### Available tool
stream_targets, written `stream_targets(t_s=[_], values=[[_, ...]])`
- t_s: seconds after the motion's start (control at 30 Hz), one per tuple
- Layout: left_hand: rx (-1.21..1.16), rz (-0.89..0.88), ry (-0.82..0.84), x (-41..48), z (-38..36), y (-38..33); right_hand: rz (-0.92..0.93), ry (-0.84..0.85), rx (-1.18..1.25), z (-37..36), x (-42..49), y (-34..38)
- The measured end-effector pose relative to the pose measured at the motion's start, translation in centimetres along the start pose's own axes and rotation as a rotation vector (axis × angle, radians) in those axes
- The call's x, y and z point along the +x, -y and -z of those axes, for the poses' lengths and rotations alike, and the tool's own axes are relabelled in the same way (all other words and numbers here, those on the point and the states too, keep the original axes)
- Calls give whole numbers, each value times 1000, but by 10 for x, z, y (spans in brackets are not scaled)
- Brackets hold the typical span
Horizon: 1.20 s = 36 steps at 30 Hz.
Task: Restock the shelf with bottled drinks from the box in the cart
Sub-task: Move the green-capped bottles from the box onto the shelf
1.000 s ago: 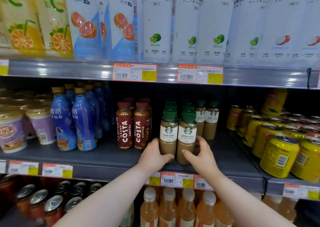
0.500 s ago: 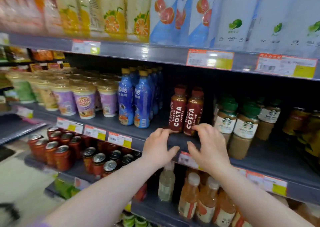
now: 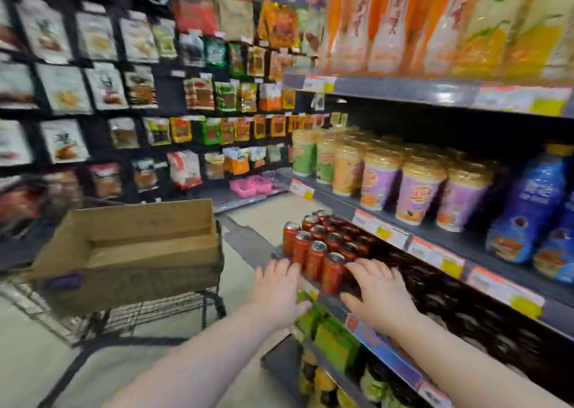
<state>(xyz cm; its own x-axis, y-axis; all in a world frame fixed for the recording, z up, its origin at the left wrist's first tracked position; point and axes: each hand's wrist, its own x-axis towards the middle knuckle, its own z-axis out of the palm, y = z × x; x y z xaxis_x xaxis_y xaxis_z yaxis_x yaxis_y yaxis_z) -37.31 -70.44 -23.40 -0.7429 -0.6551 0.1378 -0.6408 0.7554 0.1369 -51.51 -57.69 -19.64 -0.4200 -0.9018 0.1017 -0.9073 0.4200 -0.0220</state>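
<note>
- Cardboard box (image 3: 149,218) sits atop wire cart (image 3: 149,311), left of shelf (image 3: 466,243), well apart from both hands. No bottle shows inside from this angle, and the near wall hides part of its floor.
- Blue bottles (image 3: 528,218) stand on the shelf, far right, beside foil-lidded cups (image 3: 413,190).
- L hand (image 3: 276,286) + R hand (image 3: 377,294): both flat, fingers spread, holding nothing, low in front of red cans (image 3: 320,252).
- Risk: fingertips just beside the front-row cans at the lower tier's edge. A loose sweep toward cart could tip one off.
- Risk: box perches high on cart. A one-sided tug could slide it or roll the cart.
- Risk: if box is spent, the reach is wasted. Check inside first.
- View blurred; can't tell if fingers touch the cans.
</note>
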Motion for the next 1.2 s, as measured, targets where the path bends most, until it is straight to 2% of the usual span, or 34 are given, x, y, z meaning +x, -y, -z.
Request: stream_targets(t_s=[0.23,0.57,0.7,0.97,1.2], values=[[38,329,42,-46,15,172,271,118,43,-37,78,162],[21,627,73,-50,1,314,521,233,86,-85,196,299],[8,729,77,-19,0,373,599,282,119,-106,263,336],[12,817,121,73,-6,460,583,398,106,-133,414,367],[-2,841,204,110,-22,520,601,498,61,-168,474,403]])
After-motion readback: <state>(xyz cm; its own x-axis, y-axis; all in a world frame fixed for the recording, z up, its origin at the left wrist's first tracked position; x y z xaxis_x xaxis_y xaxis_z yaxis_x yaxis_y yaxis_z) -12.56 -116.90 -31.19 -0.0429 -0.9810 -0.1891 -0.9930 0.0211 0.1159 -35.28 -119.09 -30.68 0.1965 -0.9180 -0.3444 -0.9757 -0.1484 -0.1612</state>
